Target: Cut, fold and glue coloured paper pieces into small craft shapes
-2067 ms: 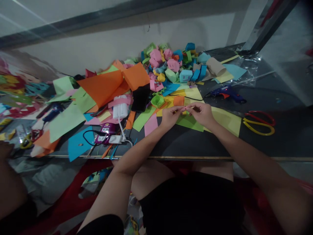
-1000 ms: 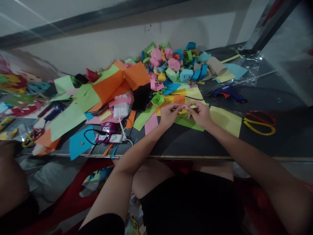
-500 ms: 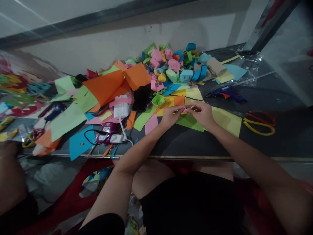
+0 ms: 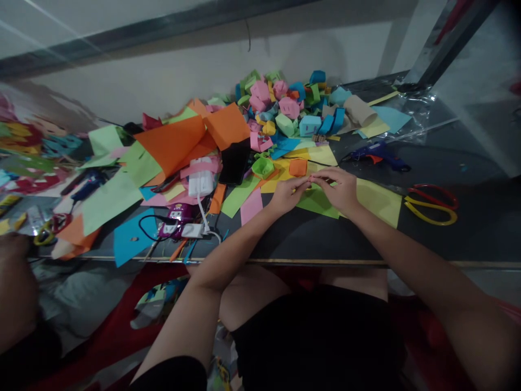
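Note:
My left hand (image 4: 288, 194) and my right hand (image 4: 338, 187) meet above the table, fingertips pinched on a small pink paper piece (image 4: 311, 178). Most of that piece is hidden by the fingers, so its shape is unclear. Just behind my left hand sits a small orange paper box (image 4: 298, 167). A green folded paper cup (image 4: 263, 168) stands to the left of it. Under the hands lie green paper (image 4: 319, 203) and a pale yellow sheet (image 4: 378, 202).
Folded paper pieces (image 4: 288, 107) are heaped at the back. To the right lie a blue glue gun (image 4: 378, 156) and scissors (image 4: 431, 212) with red and yellow handles. A black phone (image 4: 235, 163) and purple power strip (image 4: 178, 220) are at left. Another person's arm (image 4: 16, 288) shows far left.
The pinched fingertips have shifted slightly to the right and up, and less of the pink piece shows between them. The rest of the table looks the same.

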{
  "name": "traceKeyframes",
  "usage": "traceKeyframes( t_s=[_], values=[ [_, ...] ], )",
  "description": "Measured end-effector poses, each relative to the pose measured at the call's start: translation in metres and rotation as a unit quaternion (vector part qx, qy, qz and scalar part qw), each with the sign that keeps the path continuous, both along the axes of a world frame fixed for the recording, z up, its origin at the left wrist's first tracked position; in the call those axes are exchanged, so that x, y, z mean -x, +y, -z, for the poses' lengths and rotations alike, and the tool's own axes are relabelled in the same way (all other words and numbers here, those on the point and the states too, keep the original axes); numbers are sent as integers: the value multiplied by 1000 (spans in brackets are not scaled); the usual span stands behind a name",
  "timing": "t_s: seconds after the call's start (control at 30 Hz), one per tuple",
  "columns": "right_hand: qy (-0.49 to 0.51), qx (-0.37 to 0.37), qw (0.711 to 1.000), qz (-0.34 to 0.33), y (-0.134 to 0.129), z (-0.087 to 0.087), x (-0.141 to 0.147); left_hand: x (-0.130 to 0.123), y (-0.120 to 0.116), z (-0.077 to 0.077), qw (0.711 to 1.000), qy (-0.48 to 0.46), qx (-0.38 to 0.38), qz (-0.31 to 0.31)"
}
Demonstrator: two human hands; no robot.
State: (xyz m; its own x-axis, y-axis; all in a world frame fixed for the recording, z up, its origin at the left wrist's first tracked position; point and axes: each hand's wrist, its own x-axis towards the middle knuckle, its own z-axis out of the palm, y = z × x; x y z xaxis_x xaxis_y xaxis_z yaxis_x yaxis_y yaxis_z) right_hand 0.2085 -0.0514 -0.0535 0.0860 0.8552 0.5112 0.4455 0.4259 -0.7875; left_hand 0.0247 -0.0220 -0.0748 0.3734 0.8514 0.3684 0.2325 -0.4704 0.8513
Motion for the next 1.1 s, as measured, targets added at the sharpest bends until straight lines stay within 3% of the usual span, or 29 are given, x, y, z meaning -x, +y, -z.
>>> traceKeyframes(
  t_s=[0.13, 0.37, 0.8, 1.1],
  values=[
    [10, -15, 1000, -16, 0, -2, 0, -3, 1, -1, 998, -39, 47, -24],
    [-46, -56, 996, -58, 2, -1, -5, -7, 4, -10, 976, -156, 148, 29],
    [-78, -61, 993, -56, 4, 1, -8, -5, 6, -7, 972, -169, 161, 30],
    [-111, -66, 989, -69, 7, 3, -18, -4, 7, -2, 964, -167, 187, 89]
  ],
)
